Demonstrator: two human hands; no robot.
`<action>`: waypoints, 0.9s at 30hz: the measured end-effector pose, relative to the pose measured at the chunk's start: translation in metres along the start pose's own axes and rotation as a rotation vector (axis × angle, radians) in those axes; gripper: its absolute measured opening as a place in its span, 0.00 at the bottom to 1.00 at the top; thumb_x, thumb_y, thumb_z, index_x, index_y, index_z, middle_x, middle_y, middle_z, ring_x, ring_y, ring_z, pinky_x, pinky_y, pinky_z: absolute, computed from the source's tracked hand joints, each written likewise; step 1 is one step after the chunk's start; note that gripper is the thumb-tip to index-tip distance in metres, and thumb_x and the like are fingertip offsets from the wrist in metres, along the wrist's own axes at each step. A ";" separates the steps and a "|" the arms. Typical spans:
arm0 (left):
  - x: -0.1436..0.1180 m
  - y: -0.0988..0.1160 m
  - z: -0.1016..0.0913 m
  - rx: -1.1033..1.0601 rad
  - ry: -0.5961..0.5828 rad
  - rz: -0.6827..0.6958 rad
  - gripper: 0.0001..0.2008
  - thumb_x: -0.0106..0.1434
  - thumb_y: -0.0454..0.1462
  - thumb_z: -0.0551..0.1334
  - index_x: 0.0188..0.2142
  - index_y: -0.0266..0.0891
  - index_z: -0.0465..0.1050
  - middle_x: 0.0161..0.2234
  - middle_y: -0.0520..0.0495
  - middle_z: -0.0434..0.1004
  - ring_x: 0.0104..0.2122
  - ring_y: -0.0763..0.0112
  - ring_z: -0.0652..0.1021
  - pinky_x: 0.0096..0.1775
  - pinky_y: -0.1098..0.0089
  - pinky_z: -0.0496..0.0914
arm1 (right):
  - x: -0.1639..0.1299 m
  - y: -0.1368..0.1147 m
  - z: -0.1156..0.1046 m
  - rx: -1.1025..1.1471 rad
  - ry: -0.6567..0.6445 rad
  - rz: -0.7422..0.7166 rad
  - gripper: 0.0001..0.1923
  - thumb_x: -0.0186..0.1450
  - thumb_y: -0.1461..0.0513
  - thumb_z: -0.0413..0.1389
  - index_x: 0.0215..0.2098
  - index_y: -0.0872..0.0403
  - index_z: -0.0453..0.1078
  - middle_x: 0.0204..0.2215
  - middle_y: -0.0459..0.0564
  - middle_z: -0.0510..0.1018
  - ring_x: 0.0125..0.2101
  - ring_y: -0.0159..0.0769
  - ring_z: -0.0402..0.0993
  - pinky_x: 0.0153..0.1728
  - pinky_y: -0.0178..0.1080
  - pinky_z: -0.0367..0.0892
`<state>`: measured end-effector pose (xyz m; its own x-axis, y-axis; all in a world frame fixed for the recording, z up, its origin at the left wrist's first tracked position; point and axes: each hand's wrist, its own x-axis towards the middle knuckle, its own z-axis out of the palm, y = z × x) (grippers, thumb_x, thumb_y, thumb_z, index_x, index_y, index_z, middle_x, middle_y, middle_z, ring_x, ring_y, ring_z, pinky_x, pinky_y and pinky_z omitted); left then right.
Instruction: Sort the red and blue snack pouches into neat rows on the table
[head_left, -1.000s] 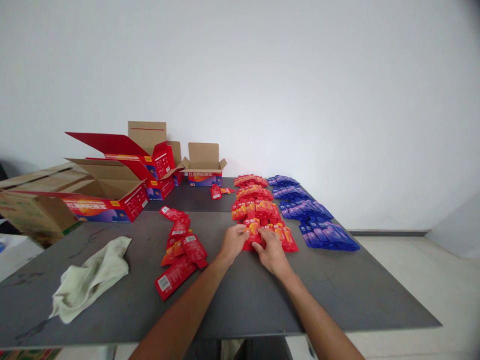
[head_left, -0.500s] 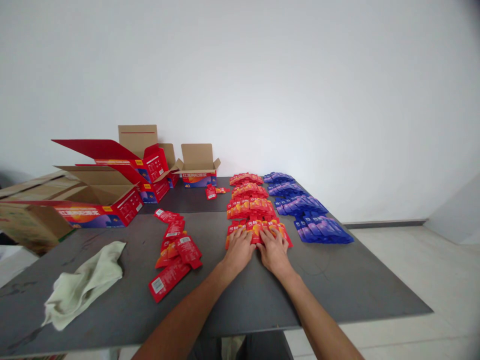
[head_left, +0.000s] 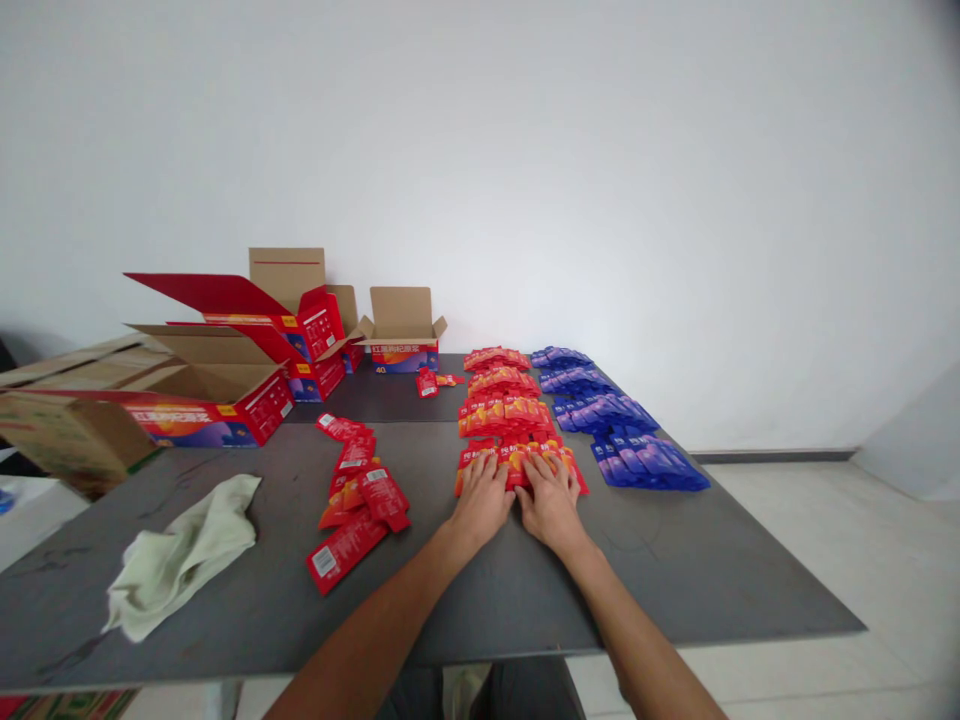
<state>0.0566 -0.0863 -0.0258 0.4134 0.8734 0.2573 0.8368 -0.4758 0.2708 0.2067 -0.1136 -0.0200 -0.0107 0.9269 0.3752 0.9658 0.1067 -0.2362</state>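
The nearest row of red sachets (head_left: pixel 514 462) lies fanned out in front of me. On its left part rests my left hand (head_left: pixel 485 500), fingers stretched forward over the packs. My right hand (head_left: pixel 552 502) lies on the right part of that row, its fingers spread, the thumb close to the left hand. Both are open, touching the sachets without visibly gripping any; the packs under the palms are hidden. Behind run further rows of red sachets (head_left: pixel 504 414), and to the right stand matching rows of blue sachets (head_left: pixel 645 462).
Loose red sachets (head_left: pixel 350 548) lie in a heap at left, beside a pale green cloth (head_left: pixel 184 555). Open printed cartons (head_left: pixel 262 408) stand at the back left, another carton (head_left: pixel 405 358) near the wall. The grey table (head_left: pixel 712 580) ends at right.
The view has swung slightly left, so everything sits a little further right. Both hands stay on the nearest red row, with hardly any movement.
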 end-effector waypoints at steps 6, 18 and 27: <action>-0.010 -0.010 -0.019 -0.001 0.022 -0.030 0.25 0.65 0.38 0.54 0.60 0.34 0.63 0.63 0.34 0.60 0.65 0.51 0.54 0.62 0.51 0.51 | 0.006 -0.022 -0.007 0.041 0.023 -0.020 0.21 0.65 0.60 0.53 0.56 0.51 0.69 0.61 0.52 0.65 0.62 0.55 0.49 0.58 0.55 0.47; -0.053 -0.078 -0.064 0.179 -0.027 -0.175 0.19 0.60 0.32 0.57 0.51 0.37 0.72 0.57 0.36 0.69 0.63 0.49 0.59 0.59 0.49 0.54 | 0.018 -0.109 0.012 0.150 -0.045 -0.210 0.16 0.65 0.63 0.52 0.50 0.50 0.73 0.56 0.53 0.71 0.58 0.52 0.53 0.54 0.51 0.53; -0.081 -0.139 -0.091 0.198 -0.087 -0.211 0.18 0.64 0.29 0.51 0.45 0.39 0.78 0.49 0.35 0.76 0.61 0.49 0.64 0.58 0.46 0.56 | 0.019 -0.155 0.030 0.199 -0.127 -0.350 0.17 0.64 0.67 0.49 0.47 0.52 0.74 0.51 0.53 0.74 0.57 0.51 0.56 0.52 0.48 0.53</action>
<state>-0.1257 -0.1003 -0.0001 0.2449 0.9605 0.1321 0.9577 -0.2609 0.1214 0.0492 -0.1020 -0.0032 -0.3728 0.8581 0.3530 0.8295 0.4787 -0.2878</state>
